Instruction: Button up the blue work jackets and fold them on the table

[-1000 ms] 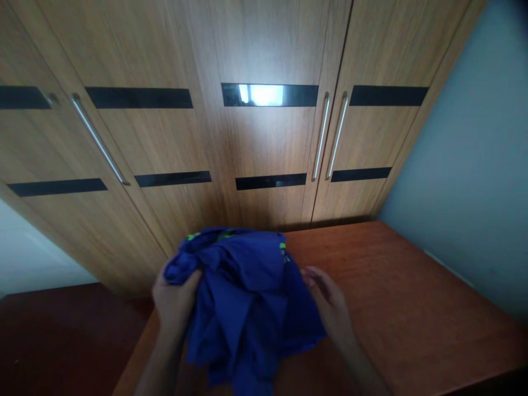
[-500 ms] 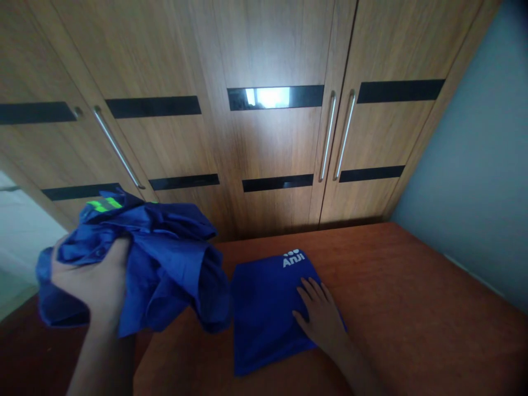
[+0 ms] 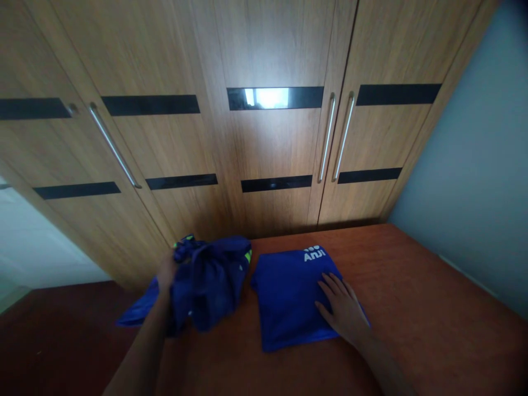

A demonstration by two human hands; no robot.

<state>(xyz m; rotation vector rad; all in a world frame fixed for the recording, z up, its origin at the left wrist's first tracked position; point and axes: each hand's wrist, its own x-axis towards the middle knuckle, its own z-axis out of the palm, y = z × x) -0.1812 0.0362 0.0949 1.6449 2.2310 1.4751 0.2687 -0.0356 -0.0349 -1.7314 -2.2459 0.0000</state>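
Observation:
A crumpled dark blue work garment (image 3: 210, 286) with yellow-green reflective strips hangs bunched from my left hand (image 3: 167, 272), which is closed on its left part. Its lower edge is at or just above the table; I cannot tell whether they touch. To its right, a folded blue garment (image 3: 292, 302) lies flat, with white "ANJI" lettering at its top right corner. My right hand (image 3: 342, 308) rests palm down on this folded garment's right side, fingers stretched out and slightly apart.
The reddish-brown wooden table (image 3: 416, 297) reaches back to a wooden wardrobe (image 3: 276, 143) with metal handles and black inlays. A bluish wall (image 3: 470, 181) borders the right side. At the far left stands a white surface (image 3: 45, 242), and a dark red floor (image 3: 53, 335) lies below.
My left hand has moved right and down with the crumpled garment, from high on the left to near the table. The folded garment has slid rightward under my right hand.

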